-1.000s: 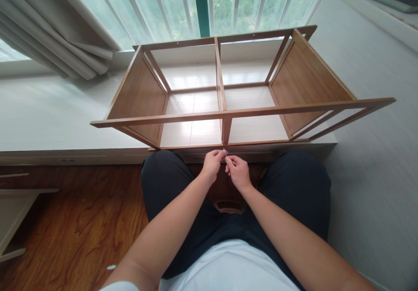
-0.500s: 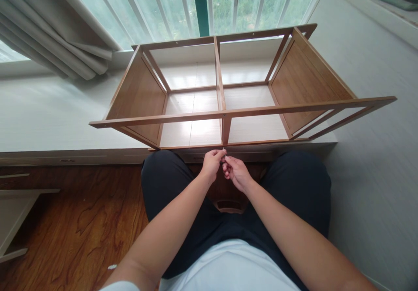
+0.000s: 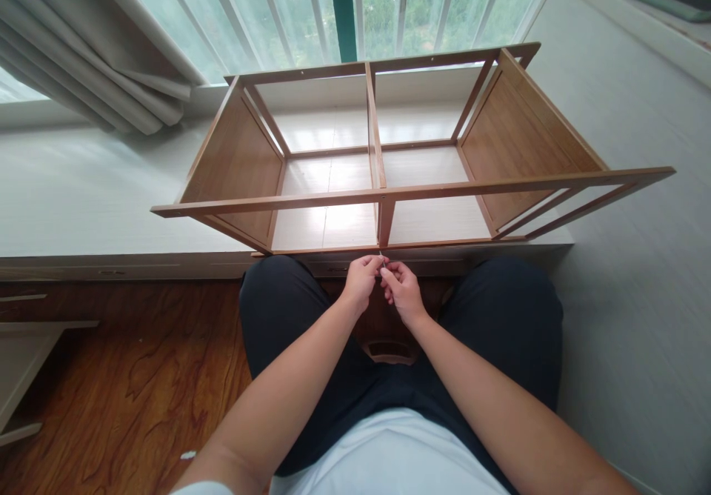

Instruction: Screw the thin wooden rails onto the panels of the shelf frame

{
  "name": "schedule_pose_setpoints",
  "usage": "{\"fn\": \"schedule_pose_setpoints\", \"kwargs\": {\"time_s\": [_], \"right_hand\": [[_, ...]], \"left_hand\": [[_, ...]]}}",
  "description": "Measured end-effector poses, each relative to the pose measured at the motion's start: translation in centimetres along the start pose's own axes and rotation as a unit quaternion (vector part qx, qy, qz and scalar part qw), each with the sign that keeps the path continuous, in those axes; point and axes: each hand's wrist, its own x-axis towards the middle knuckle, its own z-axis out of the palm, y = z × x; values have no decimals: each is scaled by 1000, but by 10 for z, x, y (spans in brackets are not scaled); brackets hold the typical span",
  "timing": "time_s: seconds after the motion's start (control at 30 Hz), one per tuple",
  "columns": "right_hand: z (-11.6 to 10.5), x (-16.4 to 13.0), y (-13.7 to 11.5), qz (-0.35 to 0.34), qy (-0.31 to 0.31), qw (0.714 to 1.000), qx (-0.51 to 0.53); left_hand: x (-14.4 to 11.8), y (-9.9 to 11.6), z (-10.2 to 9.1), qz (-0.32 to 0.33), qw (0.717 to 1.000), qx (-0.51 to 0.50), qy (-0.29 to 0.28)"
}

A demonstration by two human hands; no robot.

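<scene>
A wooden frame (image 3: 311,200) with two side panels lies on the white ledge, its middle divider standing between two open bays. Just below the divider's lower front end, my left hand (image 3: 360,281) is closed, thumb and forefinger pinching a small thin metal rod (image 3: 381,258). Its tip points up at the frame's lower rail (image 3: 327,250); whether it touches the wood I cannot tell. My right hand (image 3: 404,293) is closed close beside the left, its thumb and fingertips gripping the rod's lower end. The rod's exact kind is too small to make out.
The white ledge (image 3: 100,191) runs under the window, with a grey curtain (image 3: 105,43) at left. A pale wall (image 3: 638,273) closes the right side. A white furniture piece (image 3: 27,369) lies on the wooden floor (image 3: 138,376). My knees flank the hands.
My right hand's fingers have shifted slightly on the rod and turned, with the thumb now more on top. The left hand stays nearly in place, and the wooden frame has not moved.
</scene>
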Motion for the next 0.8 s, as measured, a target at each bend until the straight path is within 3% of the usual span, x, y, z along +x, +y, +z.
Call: {"fn": "schedule_pose_setpoints", "kwargs": {"time_s": [0.2, 0.5, 0.8], "right_hand": [[-1, -5, -1, -134, 60, 978, -148], [-6, -5, 0, -192, 105, 942, -255], [-8, -6, -4, -203, 117, 920, -314]], "left_hand": [[1, 1, 1, -9, 1000, 6, 2], [3, 0, 0, -10, 1000, 11, -5], [2, -1, -1, -12, 1000, 17, 3]]}}
